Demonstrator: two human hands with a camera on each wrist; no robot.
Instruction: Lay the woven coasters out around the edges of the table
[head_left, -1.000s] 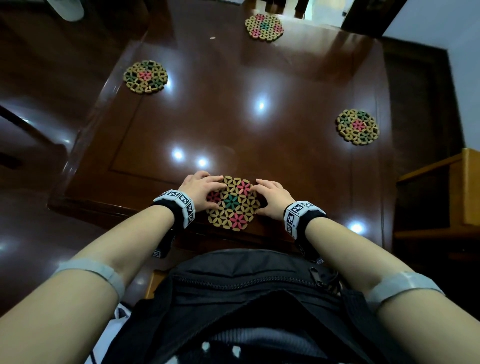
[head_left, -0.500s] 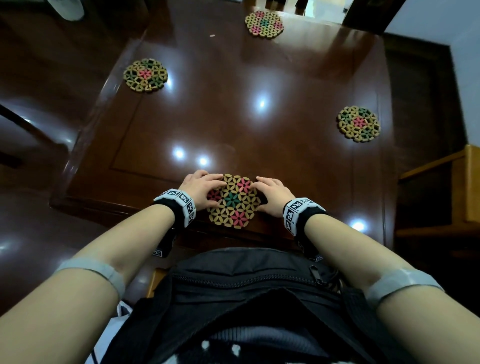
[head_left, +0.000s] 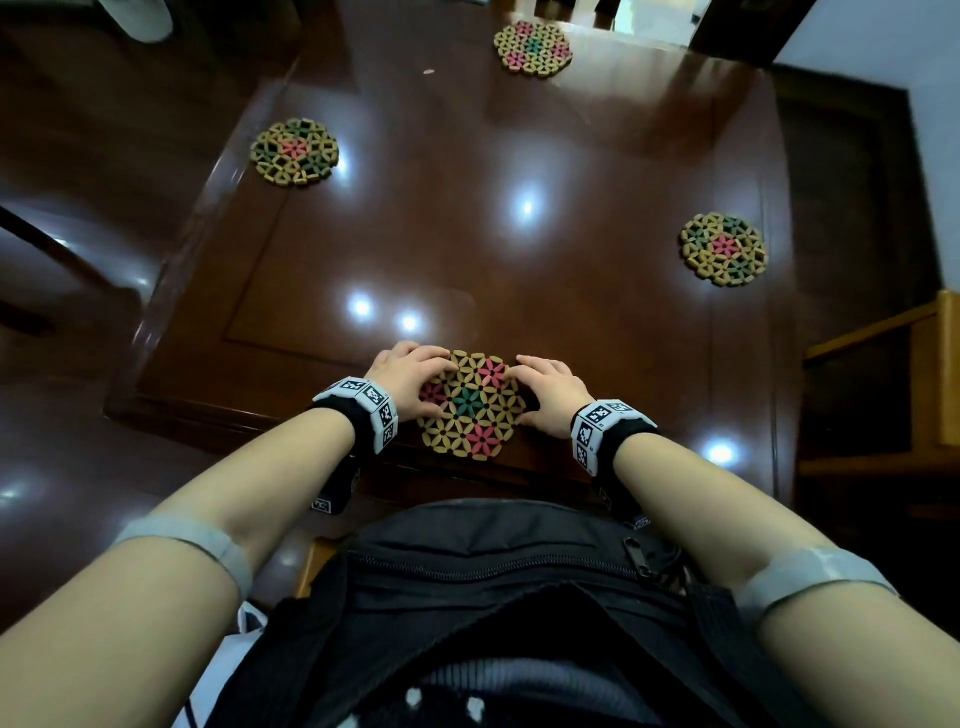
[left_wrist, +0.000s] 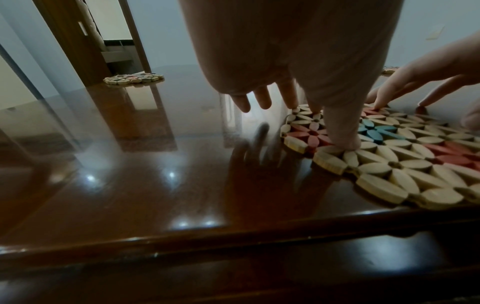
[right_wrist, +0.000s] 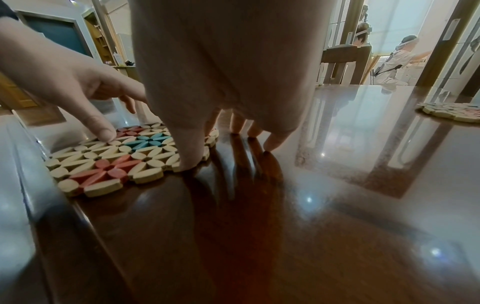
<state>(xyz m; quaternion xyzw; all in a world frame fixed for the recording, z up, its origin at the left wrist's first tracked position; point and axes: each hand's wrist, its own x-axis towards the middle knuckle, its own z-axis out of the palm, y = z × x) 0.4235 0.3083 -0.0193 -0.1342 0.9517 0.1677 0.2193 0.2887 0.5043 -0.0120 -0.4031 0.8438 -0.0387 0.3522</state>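
Coaster (head_left: 470, 404) lying flat at near table (head_left: 519, 270) edge, left hand (head_left: 410, 382) and right hand (head_left: 553, 397) flanking. Left wrist: straight fingertips (left_wrist: 342, 142) pressing, not gripping. Right wrist: thumb (right_wrist: 191, 158) touching rim. Looking light, stiff; gripping by rim.

No readable text, brand or number appeared anywhere; the wrist bands (head_left: 363, 410) bore only black-and-white square marker patterns, not letters.
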